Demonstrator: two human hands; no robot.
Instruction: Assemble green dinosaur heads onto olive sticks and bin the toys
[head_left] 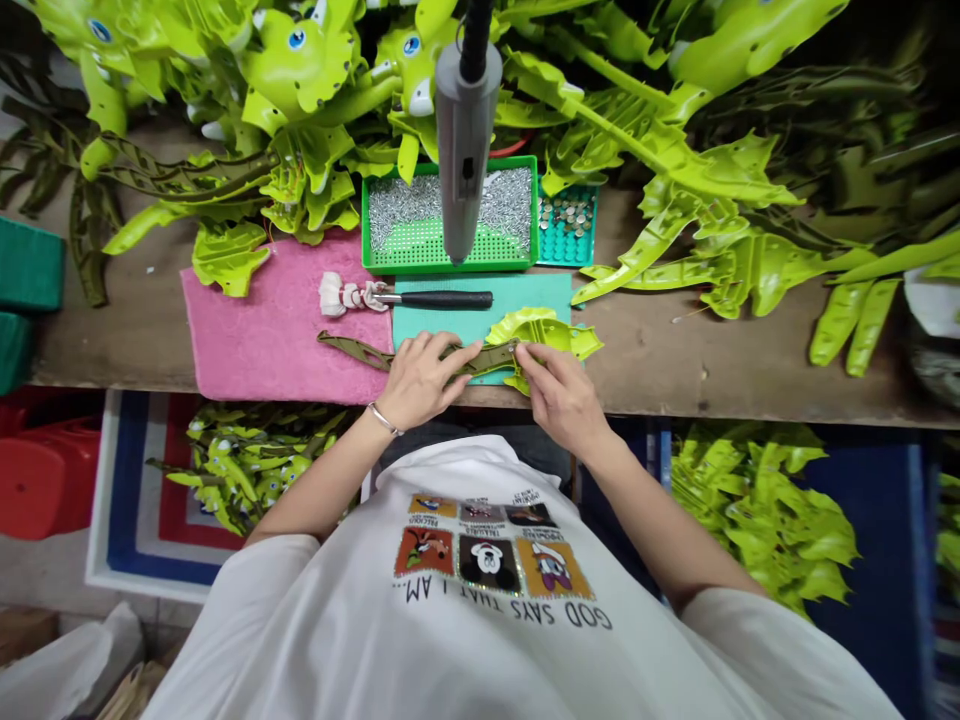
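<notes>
A long, curved olive-green plastic strip (352,347) lies across the front of the table, its right end over a lime-green plastic shell (574,336). My left hand (424,380) holds the strip down around its middle, thumb and fingers across it. At the strip's right end, the thumb and index finger of my right hand (564,395) are pinched together beside a small shiny spot. What they hold, if anything, is too small to tell. Just behind my hands lies a hammer with a black handle (442,299), its head end wrapped in white cloth.
A grey powered screwdriver (466,150) hangs over a green tray (450,267) of small screws. Right of it is a teal tray (568,215) with small round metal pieces. A pink cloth (285,330) and teal mat (484,318) cover the front. Lime dinosaur-like parts (300,60) pile up behind.
</notes>
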